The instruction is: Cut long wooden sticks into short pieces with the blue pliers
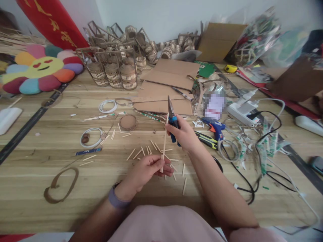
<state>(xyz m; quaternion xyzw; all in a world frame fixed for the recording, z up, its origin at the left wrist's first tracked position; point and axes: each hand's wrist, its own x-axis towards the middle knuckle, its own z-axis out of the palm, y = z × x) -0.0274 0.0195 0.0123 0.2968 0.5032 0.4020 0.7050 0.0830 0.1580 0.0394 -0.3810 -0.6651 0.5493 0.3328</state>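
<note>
My left hand [147, 168] is closed, thumb pinching the lower end of a thin wooden stick [165, 143], with a shorter piece beside it. In my right hand [184, 134] are blue-handled pliers [171, 109], jaws pointing up and away from me. The stick rises nearly upright from my left fingers, its upper end at my right thumb; whether that thumb grips it, I cannot tell. Several short cut sticks [131, 154] lie scattered on the wooden table around and beyond my left hand. Past them sits a round brown disc with a braided rim [128, 122].
Small woven baskets in a frame [113, 72] stand at the back left, near a flower cushion [41, 69]. Cardboard sheets [166, 84] lie ahead. To the right are a blue glue gun [215, 128], a utility knife [207, 140], a tape roll [229, 150], cables and a power strip [243, 112].
</note>
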